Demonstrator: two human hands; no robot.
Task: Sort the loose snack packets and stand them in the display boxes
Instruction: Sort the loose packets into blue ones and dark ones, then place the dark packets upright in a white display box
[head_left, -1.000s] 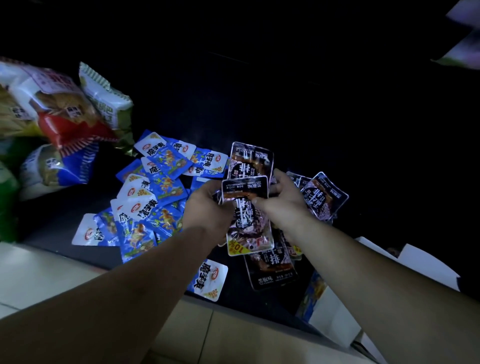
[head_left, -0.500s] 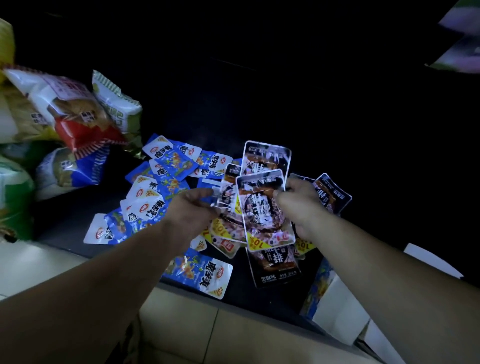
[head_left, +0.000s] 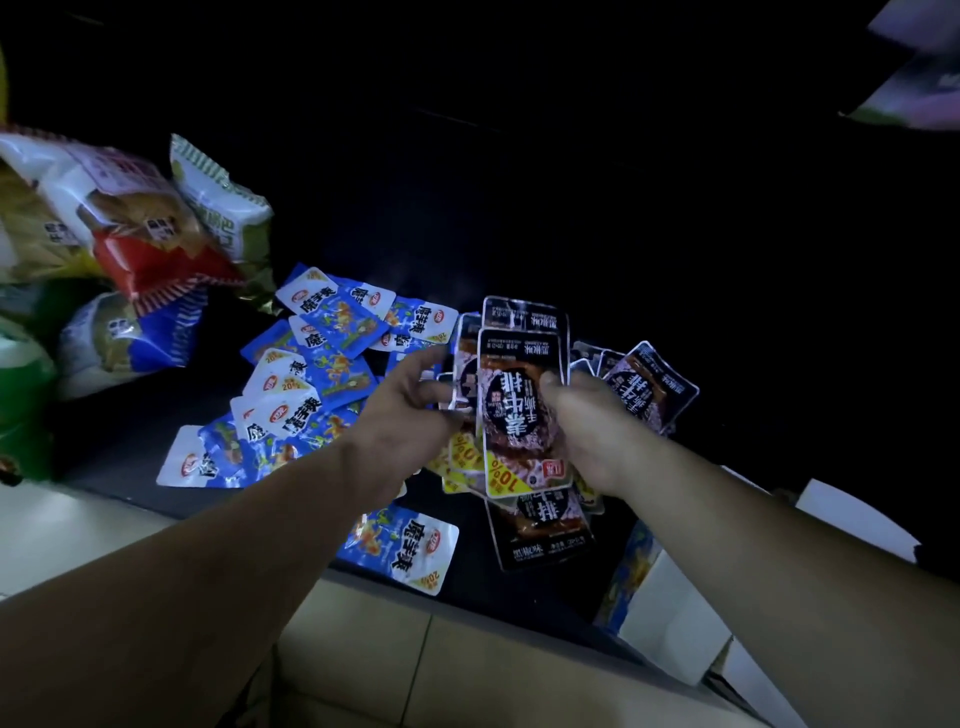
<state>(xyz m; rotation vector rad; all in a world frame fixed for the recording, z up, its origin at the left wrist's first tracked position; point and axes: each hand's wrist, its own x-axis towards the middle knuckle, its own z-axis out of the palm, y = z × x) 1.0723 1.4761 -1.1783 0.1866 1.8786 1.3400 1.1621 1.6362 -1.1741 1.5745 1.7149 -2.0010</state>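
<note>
Left hand (head_left: 410, 415) has closed in from 9 o'clock onto the black packets (head_left: 519, 410), and the front one now sits squarer. Both hands grip the stack. Right hand (head_left: 592, 431) curls round its right edge; left fingers pinch the left edge, likely evening the edges so the packets stand together. Loose black packet (head_left: 649, 387) lies at 2 o'clock, blue packets (head_left: 317, 379) at 9, display box (head_left: 670, 618) at 5.

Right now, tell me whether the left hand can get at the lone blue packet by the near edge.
Probably yes: the lone blue packet lies uncovered just short of the left hand, nothing between, though that hand seems to hold black packets.
</note>
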